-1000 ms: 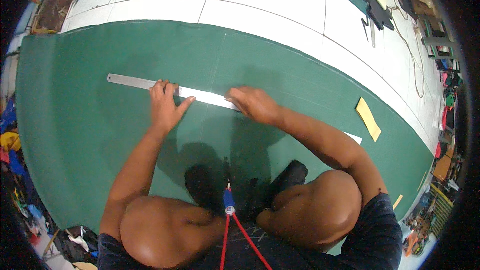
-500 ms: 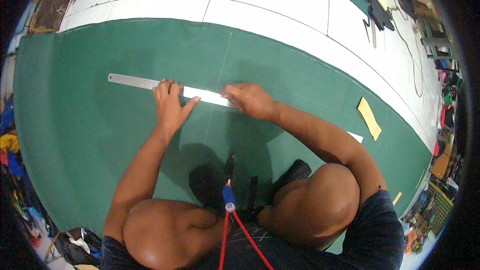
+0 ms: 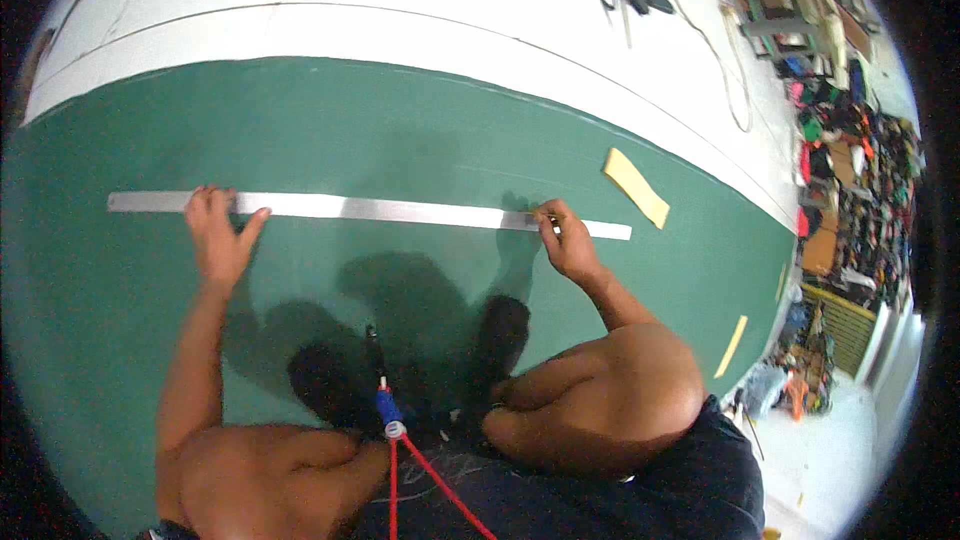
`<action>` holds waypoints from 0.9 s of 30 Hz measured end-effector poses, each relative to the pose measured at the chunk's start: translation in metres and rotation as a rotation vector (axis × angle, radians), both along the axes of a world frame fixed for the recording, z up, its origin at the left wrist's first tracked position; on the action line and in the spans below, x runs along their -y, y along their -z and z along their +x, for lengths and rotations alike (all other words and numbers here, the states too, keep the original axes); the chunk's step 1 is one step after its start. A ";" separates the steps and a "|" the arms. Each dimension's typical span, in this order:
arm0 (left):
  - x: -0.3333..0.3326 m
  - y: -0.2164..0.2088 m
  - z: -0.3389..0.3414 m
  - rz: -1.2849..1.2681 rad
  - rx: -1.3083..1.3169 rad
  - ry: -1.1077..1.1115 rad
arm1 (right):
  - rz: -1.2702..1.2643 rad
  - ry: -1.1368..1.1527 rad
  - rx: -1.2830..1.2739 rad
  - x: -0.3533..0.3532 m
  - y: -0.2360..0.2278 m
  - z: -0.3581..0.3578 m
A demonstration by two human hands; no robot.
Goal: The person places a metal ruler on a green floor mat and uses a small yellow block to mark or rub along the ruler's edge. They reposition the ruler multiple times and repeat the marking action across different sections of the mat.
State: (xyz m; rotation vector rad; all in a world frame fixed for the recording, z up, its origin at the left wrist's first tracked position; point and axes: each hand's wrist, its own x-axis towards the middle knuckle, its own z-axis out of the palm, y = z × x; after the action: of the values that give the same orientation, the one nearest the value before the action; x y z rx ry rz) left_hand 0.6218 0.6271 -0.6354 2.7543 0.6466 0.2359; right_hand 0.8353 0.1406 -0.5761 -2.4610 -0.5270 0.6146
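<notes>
A long metal ruler [image 3: 400,210] lies flat across a large green sheet [image 3: 330,110], running nearly level from left to right. Toward its left end, my left hand [image 3: 218,237] presses on it with thumb and fingers spread apart. My right hand [image 3: 570,242] is closed in a pinch at the ruler's upper edge, not far from the right end. Something thin and small seems to be between those fingertips, but its kind is too small to tell.
A yellow strip [image 3: 637,190] lies right of the ruler's end, and a narrower pale yellow strip [image 3: 731,346] is nearer me. White floor tiles [image 3: 420,35] border the sheet. Boxes and piled clutter [image 3: 840,170] line the far right. A red lanyard [image 3: 440,485] hangs before me.
My right hand has moved right along the ruler, from its middle to near its right end. My left hand still presses the ruler. The view has shifted to the right.
</notes>
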 end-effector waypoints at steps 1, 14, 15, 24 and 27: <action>0.001 -0.003 0.001 -0.013 0.001 -0.012 | 0.027 0.140 -0.056 0.019 0.007 0.002; -0.001 0.002 0.001 -0.034 0.069 -0.033 | -0.011 0.632 0.355 0.114 0.009 0.003; 0.001 0.000 0.000 0.032 0.101 -0.050 | -0.026 0.527 0.448 0.108 0.009 -0.001; 0.000 -0.002 -0.008 0.130 -0.229 -0.214 | -0.186 0.079 0.476 0.096 0.027 -0.039; -0.036 0.013 -0.017 0.030 -0.273 -0.338 | -0.182 -0.021 0.513 0.076 0.036 -0.046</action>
State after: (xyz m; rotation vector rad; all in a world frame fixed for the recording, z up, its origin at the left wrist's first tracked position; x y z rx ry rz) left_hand 0.6045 0.6634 -0.6485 2.7138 1.1903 -0.0629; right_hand 0.7895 0.0651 -0.6119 -2.7947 -0.7171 0.0259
